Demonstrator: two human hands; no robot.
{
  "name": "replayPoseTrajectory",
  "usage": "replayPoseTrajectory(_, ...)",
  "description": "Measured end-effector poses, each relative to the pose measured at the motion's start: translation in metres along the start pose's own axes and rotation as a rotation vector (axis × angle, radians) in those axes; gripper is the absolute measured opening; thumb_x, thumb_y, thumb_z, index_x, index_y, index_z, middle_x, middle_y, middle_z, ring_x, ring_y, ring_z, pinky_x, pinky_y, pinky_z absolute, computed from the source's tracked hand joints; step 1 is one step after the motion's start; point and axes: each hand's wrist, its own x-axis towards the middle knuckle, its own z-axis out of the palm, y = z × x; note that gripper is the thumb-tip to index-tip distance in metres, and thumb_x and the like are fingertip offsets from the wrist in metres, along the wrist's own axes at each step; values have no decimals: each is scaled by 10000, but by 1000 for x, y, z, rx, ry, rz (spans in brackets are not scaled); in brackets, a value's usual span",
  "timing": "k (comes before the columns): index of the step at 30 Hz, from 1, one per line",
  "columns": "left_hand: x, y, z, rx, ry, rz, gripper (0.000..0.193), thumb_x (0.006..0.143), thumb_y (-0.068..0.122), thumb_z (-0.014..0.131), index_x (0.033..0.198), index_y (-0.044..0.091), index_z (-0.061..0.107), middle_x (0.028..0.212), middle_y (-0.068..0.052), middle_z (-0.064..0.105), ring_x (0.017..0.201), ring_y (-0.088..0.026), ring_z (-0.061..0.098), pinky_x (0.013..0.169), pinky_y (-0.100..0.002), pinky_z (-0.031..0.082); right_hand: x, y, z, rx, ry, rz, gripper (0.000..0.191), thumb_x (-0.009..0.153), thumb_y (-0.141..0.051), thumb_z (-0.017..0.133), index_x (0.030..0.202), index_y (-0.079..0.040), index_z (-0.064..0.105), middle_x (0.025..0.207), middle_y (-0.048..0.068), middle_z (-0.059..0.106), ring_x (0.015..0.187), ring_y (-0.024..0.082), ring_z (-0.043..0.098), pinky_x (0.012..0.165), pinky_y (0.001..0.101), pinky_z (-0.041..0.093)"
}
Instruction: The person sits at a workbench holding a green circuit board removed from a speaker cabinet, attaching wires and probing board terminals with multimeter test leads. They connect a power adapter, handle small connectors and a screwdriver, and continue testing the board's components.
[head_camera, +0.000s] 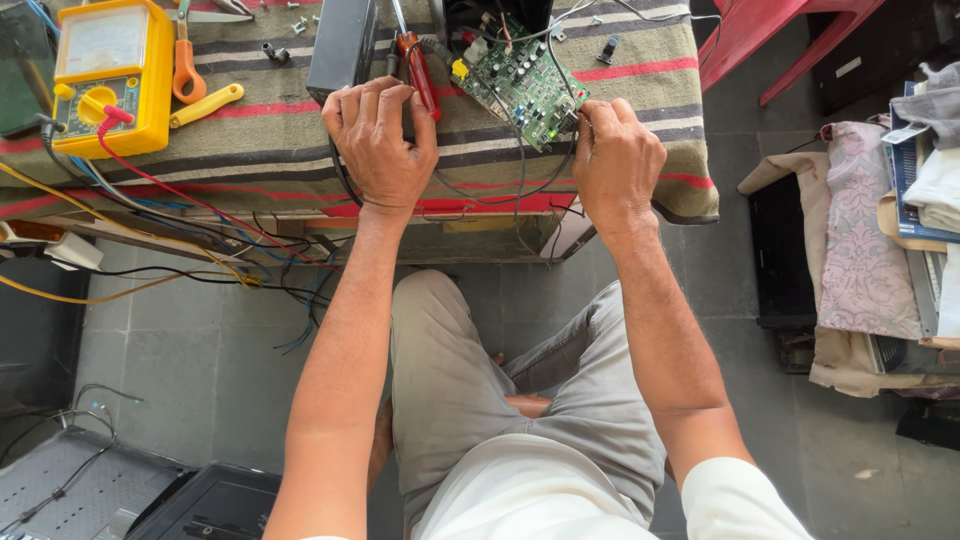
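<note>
The green circuit board (522, 83) is seen in the head view lying tilted on the striped cloth (640, 120) of the workbench, at its far right part, with thin dark wires (520, 185) hanging from it over the near edge. The board's near right corner is pinched by the fingertips of the right hand (617, 160), which is curled closed around that edge. The left hand (378, 140) is laid palm down just left of the board, its fingers bent over a dark cable (340, 180) beside a black box (342, 42); whether that cable is truly gripped cannot be told. A red-handled screwdriver (421, 75) lies between the left hand and the board. Far left, a yellow meter (108, 75) with red leads and orange-handled pliers (186, 62) are set well apart from both hands. The step in hand is judged to be the steadying and positioning of the board; a firm hold on its edge, clear of the parts, would be called for next.
</note>
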Motion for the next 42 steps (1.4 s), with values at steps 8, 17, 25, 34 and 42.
replayPoseTrajectory(8, -1, -1, 1, 4, 2, 0, 63, 950, 110, 714, 989, 81, 673, 1056, -50, 697, 1039, -245, 611, 1035, -455, 366, 0, 0, 0, -5, 0, 9, 63, 1005, -110, 700, 1057, -77, 714, 939, 96, 672, 799, 351, 679, 673, 465, 500)
replayPoseTrajectory(17, -1, -1, 1, 9, -2, -2, 61, 950, 112, 714, 983, 83, 672, 1052, -50, 695, 1036, -243, 613, 1038, -456, 367, -1, 1, 2, 2, 28, 11, 75, 997, -112, 722, 1065, -82, 713, 944, 88, 684, 784, 318, 681, 675, 443, 501)
replayPoseTrajectory(25, 2, 3, -4, 6, -1, 1, 66, 947, 116, 713, 981, 79, 670, 1049, -53, 694, 1029, -254, 609, 1026, -452, 370, 7, 25, -11, 373, 8, 233, 320, 1067, -209, 619, 1285, 19, 566, 781, 1, 493, 663, 110, 476, 601, 312, 414)
replayPoseTrajectory(34, 2, 3, -6, 3, 6, -2, 74, 938, 109, 721, 980, 73, 672, 1049, -58, 696, 1030, -258, 613, 1026, -455, 368, 3, 54, -5, 902, 103, 374, 252, 1203, -209, 455, 1054, -46, 576, 741, -67, 394, 574, 14, 317, 481, 227, 264)
replayPoseTrajectory(42, 0, 1, -4, -4, 9, 4, 62, 948, 107, 715, 986, 77, 676, 1060, -56, 699, 1042, -253, 611, 1030, -450, 365, 2, 52, -9, 960, 94, 419, 260, 1175, -199, 448, 1028, -63, 614, 690, -82, 398, 538, 3, 342, 465, 208, 307)
